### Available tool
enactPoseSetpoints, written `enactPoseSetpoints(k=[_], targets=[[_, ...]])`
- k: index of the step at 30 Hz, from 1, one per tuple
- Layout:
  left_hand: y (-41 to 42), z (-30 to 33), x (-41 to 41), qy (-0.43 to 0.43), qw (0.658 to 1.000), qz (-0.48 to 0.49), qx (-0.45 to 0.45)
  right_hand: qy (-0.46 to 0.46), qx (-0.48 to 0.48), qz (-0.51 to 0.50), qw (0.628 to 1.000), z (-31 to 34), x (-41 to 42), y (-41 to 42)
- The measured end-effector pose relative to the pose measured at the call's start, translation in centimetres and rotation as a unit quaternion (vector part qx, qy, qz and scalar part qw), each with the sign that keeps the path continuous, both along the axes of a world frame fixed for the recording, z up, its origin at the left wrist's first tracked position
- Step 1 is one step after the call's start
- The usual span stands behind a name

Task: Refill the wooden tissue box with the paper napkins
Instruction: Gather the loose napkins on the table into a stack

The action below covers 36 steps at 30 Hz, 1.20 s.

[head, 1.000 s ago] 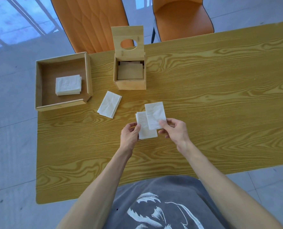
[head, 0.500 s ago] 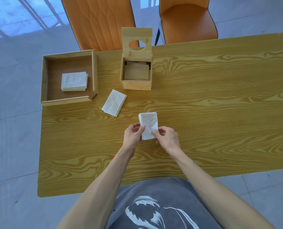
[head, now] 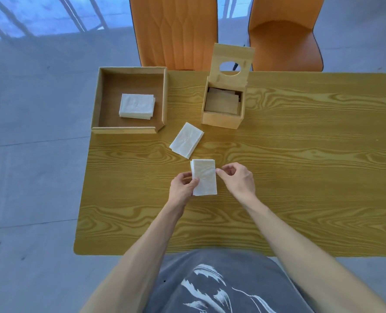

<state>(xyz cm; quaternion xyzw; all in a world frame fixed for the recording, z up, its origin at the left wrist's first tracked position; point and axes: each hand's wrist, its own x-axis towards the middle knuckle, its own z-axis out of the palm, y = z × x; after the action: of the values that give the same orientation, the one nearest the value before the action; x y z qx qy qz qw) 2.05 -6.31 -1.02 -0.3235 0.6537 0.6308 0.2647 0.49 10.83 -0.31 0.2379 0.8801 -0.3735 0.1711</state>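
Observation:
The wooden tissue box (head: 221, 120) stands at the table's far middle with its holed lid (head: 232, 62) tipped up and back; folded napkins lie inside it. A small stack of white napkins (head: 204, 177) is over the table's middle, and my left hand (head: 181, 188) grips its left edge. My right hand (head: 238, 179) pinches the stack's right edge with thumb and forefinger. Another folded napkin (head: 186, 140) lies loose on the table between the stack and the box. A further napkin pile (head: 136, 106) sits in the wooden tray (head: 128, 130) at the far left.
Two orange chairs (head: 176, 30) stand behind the table's far edge. The wooden table (head: 300, 166) stretches bare to the right. Its left edge and rounded near corner (head: 79, 249) drop off to a grey floor.
The two offset napkins have been squared into one stack between my hands. My right hand has shifted from the stack's lower part to its right edge. The camera view has moved.

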Motion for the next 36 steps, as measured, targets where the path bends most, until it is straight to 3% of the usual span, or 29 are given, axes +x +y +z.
enactPoseSetpoints(k=[8, 19, 33, 36], targets=[[-4.0, -0.4, 0.7, -0.006, 0.997, 0.075, -0.002, -0.003, -0.005, 0.019, 1.0, -0.3, -5.0, -6.3], [-7.1, -1.3, 2.0, -0.009, 0.99, 0.141, 0.011, -0.078, 0.044, -0.07, 0.993, -0.1, -8.1, -11.1], [-6.7, -0.4, 2.1, -0.002, 0.989, 0.148, 0.013, -0.04, 0.05, -0.073, 0.995, -0.7, -7.6, -11.2], [-6.6, -0.4, 2.1, 0.002, 0.989, 0.148, 0.017, -0.004, 0.015, -0.099, 0.995, -0.6, -6.9, -10.6]])
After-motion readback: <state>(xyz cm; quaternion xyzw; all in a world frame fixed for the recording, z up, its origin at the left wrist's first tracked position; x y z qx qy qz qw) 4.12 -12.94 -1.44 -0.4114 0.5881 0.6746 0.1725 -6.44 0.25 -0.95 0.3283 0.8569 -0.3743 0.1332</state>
